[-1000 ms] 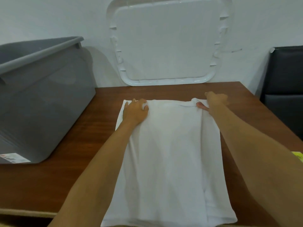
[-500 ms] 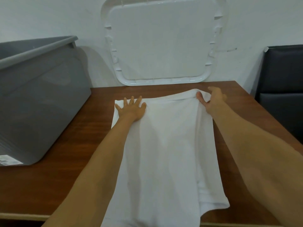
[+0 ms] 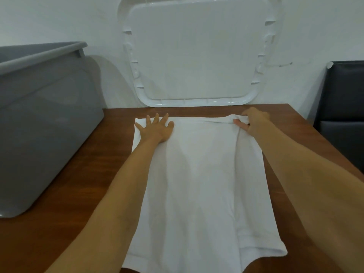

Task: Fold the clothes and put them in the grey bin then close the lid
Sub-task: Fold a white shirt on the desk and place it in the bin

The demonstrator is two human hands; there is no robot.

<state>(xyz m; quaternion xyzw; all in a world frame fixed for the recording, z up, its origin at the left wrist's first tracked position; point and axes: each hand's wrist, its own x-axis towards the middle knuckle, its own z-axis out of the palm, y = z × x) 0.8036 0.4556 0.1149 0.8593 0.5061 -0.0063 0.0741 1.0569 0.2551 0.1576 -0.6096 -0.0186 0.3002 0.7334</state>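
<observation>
Skew is the risk: the white shirt (image 3: pixel 197 184) lies on the desk (image 3: pixel 88 174) right of the grey bin (image 3: pixel 39 115), left grip (image 3: pixel 155 130) spread flat on its far left corner, right grip (image 3: pixel 254 122) pinching the far right corner, so an uneven pull could wrinkle the fold.

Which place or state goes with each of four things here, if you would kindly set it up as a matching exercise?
Things: 1 grey bin; 2 white lid; 3 left hand; 4 right hand.
States: A pinches the far edge of the white cloth; B leans on the wall; C stands open on the table; D lies flat on the cloth.
Pairs: 1-C, 2-B, 3-D, 4-A.
</observation>
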